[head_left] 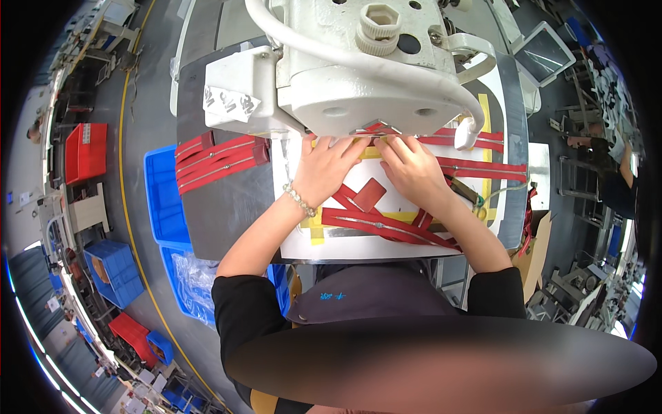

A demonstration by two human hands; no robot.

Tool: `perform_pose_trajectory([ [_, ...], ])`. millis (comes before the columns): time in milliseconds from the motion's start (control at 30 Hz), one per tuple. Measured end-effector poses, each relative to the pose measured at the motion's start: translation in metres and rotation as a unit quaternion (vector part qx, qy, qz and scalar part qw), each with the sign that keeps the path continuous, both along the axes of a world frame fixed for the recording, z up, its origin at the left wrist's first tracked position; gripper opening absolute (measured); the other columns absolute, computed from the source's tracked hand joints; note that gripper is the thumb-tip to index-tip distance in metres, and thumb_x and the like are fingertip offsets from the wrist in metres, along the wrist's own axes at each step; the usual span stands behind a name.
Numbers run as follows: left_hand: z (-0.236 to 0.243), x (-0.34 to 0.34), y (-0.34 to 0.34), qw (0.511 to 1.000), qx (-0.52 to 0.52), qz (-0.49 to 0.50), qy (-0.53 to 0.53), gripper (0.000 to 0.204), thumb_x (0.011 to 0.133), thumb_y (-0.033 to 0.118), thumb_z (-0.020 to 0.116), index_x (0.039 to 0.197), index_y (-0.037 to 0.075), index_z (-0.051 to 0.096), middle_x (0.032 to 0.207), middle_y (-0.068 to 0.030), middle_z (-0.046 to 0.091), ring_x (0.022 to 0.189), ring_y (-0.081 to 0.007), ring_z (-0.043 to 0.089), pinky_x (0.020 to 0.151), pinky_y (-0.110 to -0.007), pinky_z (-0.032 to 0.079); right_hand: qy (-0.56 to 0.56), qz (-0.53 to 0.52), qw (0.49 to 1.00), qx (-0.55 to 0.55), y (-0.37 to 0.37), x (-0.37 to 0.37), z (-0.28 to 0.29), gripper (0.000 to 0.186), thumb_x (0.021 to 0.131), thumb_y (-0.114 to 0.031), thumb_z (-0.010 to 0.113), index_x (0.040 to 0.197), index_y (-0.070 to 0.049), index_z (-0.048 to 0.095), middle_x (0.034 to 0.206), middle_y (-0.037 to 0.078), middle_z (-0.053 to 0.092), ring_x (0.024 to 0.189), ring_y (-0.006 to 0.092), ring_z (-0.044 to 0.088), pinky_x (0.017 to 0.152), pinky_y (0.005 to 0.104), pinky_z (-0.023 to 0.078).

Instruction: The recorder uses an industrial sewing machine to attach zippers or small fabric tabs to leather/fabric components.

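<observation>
Beside the tabletop [227,221] at far left, a red bin [86,150] and blue crates [114,270] stand on the floor. A blue bin [165,196] sits just against the tabletop's left edge. On the grey surface next to it lies a bundle of red zipper strips [217,160] with metal teeth, well apart from the hands.

Further right, a white plate [289,231] covers the tabletop under the white sewing machine head [358,69]. The left hand [323,169], with a bead bracelet [299,199] at the wrist, lies flat with fingers spread, its grip unclosed, pressing a red zipper strip [386,130] down at the needle area under the machine. A small red rectangular patch [369,194] lies on the plate between the two wrists, and crossed red zipper strips [386,225] run below it over yellow tape [315,228].

The right hand [414,165] rests just beside the left, fingertips touching the same strip under the machine; its fingers are extended, not closed around anything. To its right, more red zipper lengths [483,168] stretch across the plate. At far right another person [614,159] stands among other machines.
</observation>
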State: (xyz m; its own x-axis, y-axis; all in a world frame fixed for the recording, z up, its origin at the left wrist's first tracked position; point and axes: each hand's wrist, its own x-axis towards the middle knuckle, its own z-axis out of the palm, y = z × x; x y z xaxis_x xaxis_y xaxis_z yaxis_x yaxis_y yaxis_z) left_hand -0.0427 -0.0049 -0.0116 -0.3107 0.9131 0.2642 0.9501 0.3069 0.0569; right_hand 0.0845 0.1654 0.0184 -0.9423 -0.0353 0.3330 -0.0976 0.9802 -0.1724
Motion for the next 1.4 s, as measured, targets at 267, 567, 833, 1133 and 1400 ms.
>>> perform_pose_trajectory([
  [267,0.002,-0.006,-0.002,0.999,0.021,-0.009,-0.029,0.042,0.084,0.034,0.064,0.124,0.026,0.054,0.108,0.0101,0.062,0.09,-0.0144,0.059,0.084,-0.042,0.037,-0.024,0.024,0.998,-0.059,0.009,0.007,0.001,0.036,0.073,-0.011,0.068,0.107,-0.004,0.057,0.104,0.008,0.057,0.1,0.0256,0.057,0.081,0.0333,0.052],
  [567,0.006,-0.006,0.0,0.999,0.026,-0.026,0.004,0.039,0.082,0.032,0.065,0.12,0.027,0.058,0.106,0.0116,0.06,0.086,-0.0132,0.057,0.08,-0.039,0.038,-0.017,0.027,0.998,-0.055,0.007,0.001,0.004,0.044,0.072,-0.008,0.068,0.115,-0.004,0.058,0.099,0.006,0.056,0.09,0.021,0.057,0.073,0.0319,0.052],
  [833,0.006,-0.005,0.001,1.0,0.014,-0.003,-0.004,0.045,0.082,0.034,0.065,0.124,0.027,0.055,0.105,0.0113,0.06,0.085,-0.0125,0.057,0.081,-0.04,0.038,0.019,-0.01,1.0,0.021,-0.004,-0.006,-0.004,0.042,0.073,-0.01,0.066,0.114,0.0,0.06,0.096,0.006,0.054,0.09,0.0207,0.056,0.075,0.0311,0.052],
  [1133,0.008,-0.003,0.0,1.0,0.001,-0.007,0.018,0.047,0.081,0.033,0.066,0.126,0.025,0.054,0.106,0.0106,0.06,0.085,-0.0117,0.056,0.082,-0.037,0.036,0.009,0.0,1.0,0.02,-0.003,-0.003,-0.004,0.04,0.075,-0.011,0.065,0.113,0.001,0.06,0.096,0.008,0.053,0.093,0.0229,0.056,0.079,0.0323,0.051],
  [1400,0.005,-0.002,0.002,0.999,0.025,-0.01,0.017,0.042,0.083,0.032,0.064,0.124,0.025,0.057,0.108,0.0109,0.06,0.084,-0.0129,0.056,0.081,-0.039,0.036,0.012,0.002,0.999,0.037,-0.003,-0.004,-0.006,0.04,0.075,-0.012,0.064,0.112,0.002,0.061,0.095,0.009,0.053,0.095,0.0247,0.057,0.081,0.033,0.052],
])
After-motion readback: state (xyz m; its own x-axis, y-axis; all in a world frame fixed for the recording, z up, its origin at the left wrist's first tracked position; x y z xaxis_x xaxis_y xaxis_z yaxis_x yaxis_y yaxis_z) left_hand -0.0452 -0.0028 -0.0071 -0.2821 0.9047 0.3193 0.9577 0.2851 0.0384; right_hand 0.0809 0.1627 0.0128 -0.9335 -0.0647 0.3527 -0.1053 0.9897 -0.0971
